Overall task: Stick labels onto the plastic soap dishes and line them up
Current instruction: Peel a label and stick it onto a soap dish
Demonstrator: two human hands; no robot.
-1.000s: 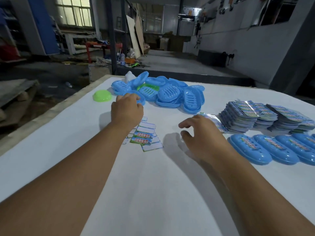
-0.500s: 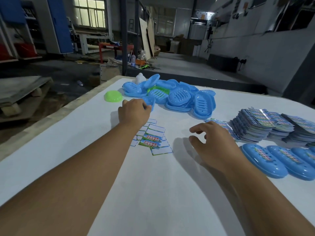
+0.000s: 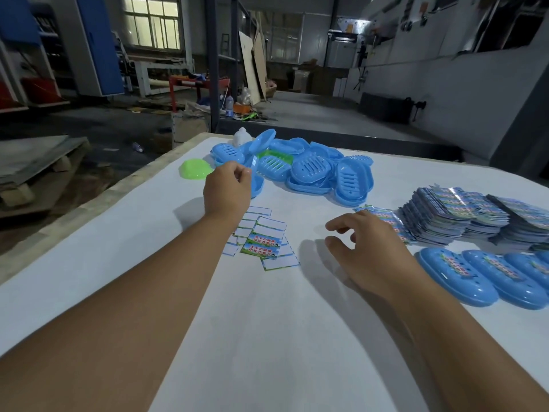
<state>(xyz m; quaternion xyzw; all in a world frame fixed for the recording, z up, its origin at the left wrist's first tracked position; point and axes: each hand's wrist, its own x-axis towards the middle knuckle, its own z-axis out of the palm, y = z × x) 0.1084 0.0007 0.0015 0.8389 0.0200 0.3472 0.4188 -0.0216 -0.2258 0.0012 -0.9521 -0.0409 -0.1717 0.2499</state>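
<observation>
On white table (image 3: 267, 337), far side: heap of blue soap dishes (image 3: 309, 171), slotted insides showing, one green dish among them. Left hand (image 3: 227, 191) at heap's near edge, fingers curled round blue dish (image 3: 256, 183). Just beneath wrist: loose labels (image 3: 263, 240), some printed side up, most blank side up. Right hand (image 3: 368, 254) hovers above table, fingers loosely spread, holding nothing. Right side: tall stacks of labels (image 3: 463, 217); in front, labelled dishes (image 3: 487, 273) lying side by side in row. Green lid (image 3: 194, 169) left of heap.
</observation>
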